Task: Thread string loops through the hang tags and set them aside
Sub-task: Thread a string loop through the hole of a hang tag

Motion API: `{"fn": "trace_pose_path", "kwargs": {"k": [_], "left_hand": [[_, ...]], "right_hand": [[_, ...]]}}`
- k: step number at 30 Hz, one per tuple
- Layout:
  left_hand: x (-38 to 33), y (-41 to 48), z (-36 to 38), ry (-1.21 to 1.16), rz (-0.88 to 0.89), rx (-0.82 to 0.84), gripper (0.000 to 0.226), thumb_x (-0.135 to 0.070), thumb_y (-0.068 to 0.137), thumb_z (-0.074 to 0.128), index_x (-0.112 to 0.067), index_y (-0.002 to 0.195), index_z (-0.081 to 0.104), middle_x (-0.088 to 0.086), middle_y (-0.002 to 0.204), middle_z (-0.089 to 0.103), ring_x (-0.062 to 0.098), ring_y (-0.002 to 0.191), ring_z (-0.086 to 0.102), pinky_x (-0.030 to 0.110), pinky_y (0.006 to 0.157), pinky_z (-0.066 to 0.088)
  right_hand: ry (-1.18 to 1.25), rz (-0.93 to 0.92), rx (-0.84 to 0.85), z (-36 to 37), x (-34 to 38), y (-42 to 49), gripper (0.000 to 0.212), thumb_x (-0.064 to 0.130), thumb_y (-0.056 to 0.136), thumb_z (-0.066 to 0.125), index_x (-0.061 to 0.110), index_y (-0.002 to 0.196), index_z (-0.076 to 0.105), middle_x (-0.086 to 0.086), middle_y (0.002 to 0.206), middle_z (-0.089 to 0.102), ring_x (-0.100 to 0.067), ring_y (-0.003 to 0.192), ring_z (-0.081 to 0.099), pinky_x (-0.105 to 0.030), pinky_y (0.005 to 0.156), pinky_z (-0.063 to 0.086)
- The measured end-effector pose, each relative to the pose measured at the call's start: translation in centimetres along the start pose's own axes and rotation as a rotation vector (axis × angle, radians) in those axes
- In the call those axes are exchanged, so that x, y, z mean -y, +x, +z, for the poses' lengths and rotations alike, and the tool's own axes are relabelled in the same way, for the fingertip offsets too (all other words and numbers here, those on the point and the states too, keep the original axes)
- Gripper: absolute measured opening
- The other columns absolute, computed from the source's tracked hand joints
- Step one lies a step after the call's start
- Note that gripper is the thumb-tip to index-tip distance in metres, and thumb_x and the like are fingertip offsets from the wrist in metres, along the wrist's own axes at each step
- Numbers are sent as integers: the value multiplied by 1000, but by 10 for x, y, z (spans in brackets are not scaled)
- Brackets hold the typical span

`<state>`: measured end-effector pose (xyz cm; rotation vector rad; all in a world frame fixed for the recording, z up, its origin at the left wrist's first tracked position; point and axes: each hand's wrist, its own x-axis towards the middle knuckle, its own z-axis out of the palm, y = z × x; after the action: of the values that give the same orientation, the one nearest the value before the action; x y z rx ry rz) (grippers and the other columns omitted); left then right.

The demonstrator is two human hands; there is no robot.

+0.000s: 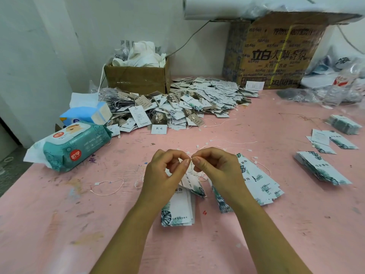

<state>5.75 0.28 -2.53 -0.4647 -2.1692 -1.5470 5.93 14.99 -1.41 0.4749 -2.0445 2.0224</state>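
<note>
Over the middle of the pink table, my left hand and my right hand meet fingertip to fingertip, both pinching a thin white string loop. A white hang tag with green leaf print dangles from that string below my fingers. Under my hands lies a stack of the same tags, and another fanned row of tags spreads to the right. Several loose string loops lie just beyond my hands, and one more loop lies to the left.
A big heap of strung tags fills the far middle. A wipes pack and tissue pack sit at left, cardboard boxes behind. Tag stacks lie at right, beside plastic bags.
</note>
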Motion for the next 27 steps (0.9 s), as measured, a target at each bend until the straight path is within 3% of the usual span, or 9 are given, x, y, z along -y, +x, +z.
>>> {"fn": "trace_pose_path", "kwargs": {"k": [9,14,20,27], "left_hand": [[0,0,2,-80,-66,2,12,-25,78,63,-37,75,62,-11,60,37,0,60,40,11,62,36],[0,-1,3,-138,-113,5,22,-9,84,65,-31,78,63,-4,60,38,0,59,38,11,60,37],[-2,-1,5,-192,-144,4,22,-7,85,64,-28,78,63,8,63,41,6,61,40,12,59,38],[-2,0,6,-219,-148,13,21,-6,84,64,-26,78,64,13,63,43,7,60,40,12,59,39]], "right_hand": [[93,25,-33,2,3,-1,10,13,69,70,11,79,71,4,63,68,-7,58,59,-18,60,49],[180,80,-52,6,2,-2,12,12,70,70,7,81,71,0,61,67,-12,55,59,-21,58,50],[133,105,-78,7,3,-3,12,20,69,69,13,78,73,1,59,67,-10,53,59,-20,56,49],[161,80,-92,8,2,-4,13,17,66,71,18,79,75,6,64,68,-6,57,58,-16,58,48]]}}
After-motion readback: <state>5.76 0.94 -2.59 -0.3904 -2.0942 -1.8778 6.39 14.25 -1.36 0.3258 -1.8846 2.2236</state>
